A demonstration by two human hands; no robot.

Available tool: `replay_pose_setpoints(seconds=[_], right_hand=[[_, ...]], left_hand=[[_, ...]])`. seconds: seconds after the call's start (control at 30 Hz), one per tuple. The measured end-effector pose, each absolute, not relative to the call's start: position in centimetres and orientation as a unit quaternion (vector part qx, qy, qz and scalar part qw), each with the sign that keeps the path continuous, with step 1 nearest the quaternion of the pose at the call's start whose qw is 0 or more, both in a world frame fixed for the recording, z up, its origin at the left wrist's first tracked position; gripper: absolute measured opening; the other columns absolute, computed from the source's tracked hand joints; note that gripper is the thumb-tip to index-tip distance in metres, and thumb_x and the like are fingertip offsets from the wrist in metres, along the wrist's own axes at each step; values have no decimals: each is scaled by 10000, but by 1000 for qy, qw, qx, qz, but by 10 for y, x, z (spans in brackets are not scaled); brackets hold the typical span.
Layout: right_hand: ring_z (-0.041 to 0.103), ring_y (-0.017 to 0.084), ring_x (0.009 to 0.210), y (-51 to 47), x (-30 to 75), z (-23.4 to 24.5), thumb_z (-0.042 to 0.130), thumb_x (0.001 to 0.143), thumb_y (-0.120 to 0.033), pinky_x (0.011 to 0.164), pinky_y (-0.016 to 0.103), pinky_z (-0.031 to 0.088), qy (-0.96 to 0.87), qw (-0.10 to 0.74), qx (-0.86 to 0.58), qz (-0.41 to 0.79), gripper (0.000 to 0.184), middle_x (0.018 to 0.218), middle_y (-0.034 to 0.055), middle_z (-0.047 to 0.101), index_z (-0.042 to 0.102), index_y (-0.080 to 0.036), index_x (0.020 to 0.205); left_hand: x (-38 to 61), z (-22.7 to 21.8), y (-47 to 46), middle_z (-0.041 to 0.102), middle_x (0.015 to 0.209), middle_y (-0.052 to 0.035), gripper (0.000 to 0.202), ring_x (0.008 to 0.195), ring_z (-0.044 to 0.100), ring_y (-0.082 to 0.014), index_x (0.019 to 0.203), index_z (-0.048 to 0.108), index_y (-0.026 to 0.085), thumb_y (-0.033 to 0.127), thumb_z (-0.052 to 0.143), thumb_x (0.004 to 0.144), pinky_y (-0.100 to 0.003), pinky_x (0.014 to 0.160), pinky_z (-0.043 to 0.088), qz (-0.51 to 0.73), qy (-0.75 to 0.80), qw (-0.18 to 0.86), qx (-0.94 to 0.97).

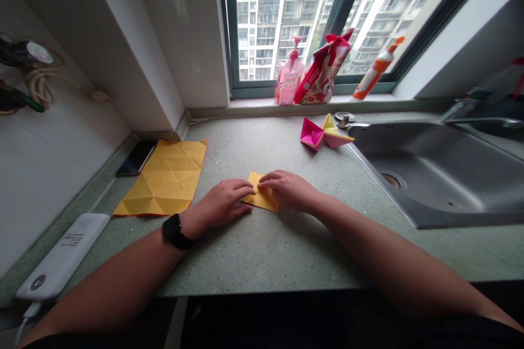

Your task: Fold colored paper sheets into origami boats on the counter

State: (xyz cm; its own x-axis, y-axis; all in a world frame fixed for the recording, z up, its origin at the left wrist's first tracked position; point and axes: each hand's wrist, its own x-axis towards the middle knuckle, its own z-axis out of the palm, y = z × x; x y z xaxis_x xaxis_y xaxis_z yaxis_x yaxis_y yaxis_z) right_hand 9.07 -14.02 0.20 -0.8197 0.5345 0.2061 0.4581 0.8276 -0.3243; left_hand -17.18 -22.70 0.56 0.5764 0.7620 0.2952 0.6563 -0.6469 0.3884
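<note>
A small folded piece of yellow paper (262, 200) lies flat on the countertop in front of me. At its left edge, my left hand (224, 199) holds it with curved fingers on top and the thumb near the lower corner. My right hand (289, 190) covers the paper's right side, its fingertips pressing on the upper face close to those of the left. Part of the paper is hidden under both hands. Further left is a larger yellow sheet (172, 177) with many crease lines and an orange underside showing at its edges.
Pink and yellow folded paper shapes (312, 133) stand by the steel sink (413, 218) at right. A phone (136, 157) and a white power bank (63, 256) lie at left. On the windowsill are a pump bottle (289, 79), a red bag (323, 76) and an orange-white bottle (374, 73).
</note>
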Motion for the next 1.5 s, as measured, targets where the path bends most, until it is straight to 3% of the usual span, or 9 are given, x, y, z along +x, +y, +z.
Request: replay_pose_setpoints(seconds=[0.23, 0.37, 0.63, 0.77, 0.93, 1.1, 1.23, 1.33, 1.5], right_hand=[[735, 302, 1213, -123, 103, -2, 626, 1030, -221, 1035, 466, 600, -897, 160, -402, 92, 382, 1359, 135, 774, 750, -230, 1391], [751, 291, 1157, -123, 104, 3, 646, 1020, -229, 1001, 448, 602, -892, 157, -402, 132, 363, 1222, 100, 823, 764, -249, 1363], [757, 190, 826, -118, 103, 3, 768, 913, -192, 801, 340, 637, -819, 211, -424, 324, 359, 1082, 71, 816, 815, -253, 1264], [761, 190, 866, -113, 102, -1, 818, 860, -194, 796, 353, 665, -729, 263, -436, 458, 510, 1267, 119, 773, 760, -244, 1365], [760, 235, 990, -112, 101, -2, 816, 840, -217, 852, 392, 676, -627, 271, -407, 607, 513, 1183, 104, 765, 745, -237, 1348], [733, 225, 990, -114, 100, 0, 847, 817, -313, 878, 405, 658, -617, 302, -362, 630, 555, 1115, 71, 732, 728, -252, 1356], [730, 214, 976, -122, 96, 5, 867, 830, -381, 927, 425, 635, -647, 328, -309, 616, 567, 1086, 55, 719, 713, -248, 1359], [733, 250, 1099, -129, 93, 7, 841, 876, -431, 1006, 471, 618, -678, 331, -288, 589, 591, 1218, 93, 730, 672, -270, 1419], [616, 312, 1414, -127, 93, 9, 674, 995, -523, 1168, 544, 529, -677, 364, -314, 558, 679, 1502, 168, 642, 485, -291, 1605]], left_hand=[[-170, 5, -225, 752, 1307, -101, 176, 1180, 709, -288, 1157, 711, 228, 351, 725, 1032, -437, 1051, 543, 185, 407, 111, 888], [-169, 6, -225, 751, 1293, -97, 150, 1141, 707, -282, 1122, 708, 226, 348, 718, 1036, -436, 1038, 539, 178, 406, 96, 891], [-168, 5, -223, 759, 1253, -100, 125, 1114, 714, -271, 1084, 716, 220, 338, 694, 1048, -421, 1000, 560, 181, 410, 94, 889], [-169, 2, -223, 756, 1266, -107, 119, 1119, 720, -271, 1092, 725, 219, 319, 685, 1044, -430, 1004, 578, 194, 414, 98, 884], [-170, 0, -224, 713, 1372, -118, 152, 1229, 708, -277, 1160, 730, 228, 297, 651, 1049, -453, 1086, 586, 254, 427, 129, 858], [-174, -6, -220, 549, 1581, -163, 510, 1303, 672, -277, 1492, 562, 249, 355, 713, 1016, -473, 1103, 596, 393, 476, 178, 766], [-178, -8, -214, 719, 1286, -125, 737, 1025, 744, -221, 1608, 456, 231, 444, 775, 979, -395, 925, 641, 427, 490, 327, 686], [-178, -6, -211, 768, 1095, -89, 609, 991, 740, -228, 1443, 623, 191, 468, 823, 940, -378, 904, 624, 437, 468, 417, 645], [-175, -3, -210, 783, 1152, -92, 442, 1064, 729, -248, 1129, 722, 183, 511, 880, 880, -395, 955, 601, 512, 441, 468, 570]])
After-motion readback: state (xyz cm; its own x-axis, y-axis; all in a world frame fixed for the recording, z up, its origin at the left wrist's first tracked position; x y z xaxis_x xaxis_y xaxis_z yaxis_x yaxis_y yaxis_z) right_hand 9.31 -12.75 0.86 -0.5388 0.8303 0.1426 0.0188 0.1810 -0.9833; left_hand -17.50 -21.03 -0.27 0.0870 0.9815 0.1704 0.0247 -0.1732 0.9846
